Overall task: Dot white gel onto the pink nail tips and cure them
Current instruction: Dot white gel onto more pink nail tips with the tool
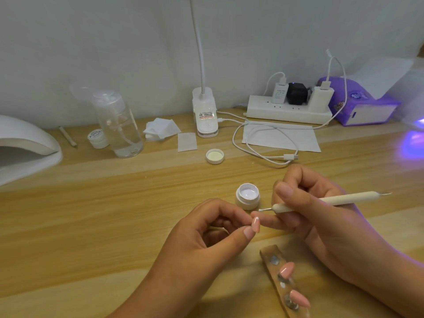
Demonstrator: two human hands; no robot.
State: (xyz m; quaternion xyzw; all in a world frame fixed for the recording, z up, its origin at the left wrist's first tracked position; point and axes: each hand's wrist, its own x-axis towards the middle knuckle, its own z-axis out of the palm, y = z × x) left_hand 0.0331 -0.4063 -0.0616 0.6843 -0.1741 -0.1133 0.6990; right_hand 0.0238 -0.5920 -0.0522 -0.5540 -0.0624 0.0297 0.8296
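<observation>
Left hand: the left hand [206, 237] pinches a glossy, almond-shaped pink nail tip [255, 224] between thumb and forefinger, just above the tabletop, with the other fingers curled beneath.
Held tip: it points away from the person and carries a small white mark at its far end.
Right hand: the right hand [321, 214] grasps a slim white pen-shaped dotting tool [332, 200] like a pencil.
Tool end: its small metal ball sits right by the far end of the held tip; I cannot tell whether it touches.
Gel: a small round white jar of white gel [247, 196] stands open on the pale wooden tabletop [114, 214], just behind the hands. A white screw lid [215, 156] lies upturned farther back.
Other tips: two more pink tips [286, 269] [299, 298] sit on a brown studded strip [267, 252] near the right wrist.
Lamps: a white domed curing lamp [27, 145] stands at the far left. A purple glow [410, 138] falls on the tabletop at the right edge.
Back row: a clear plastic pump bottle [119, 127], a small closed white pot [97, 138], white square pads [160, 129], a white clip-lamp base [205, 113], a white power strip [289, 111] and a purple tissue pack [362, 104].
</observation>
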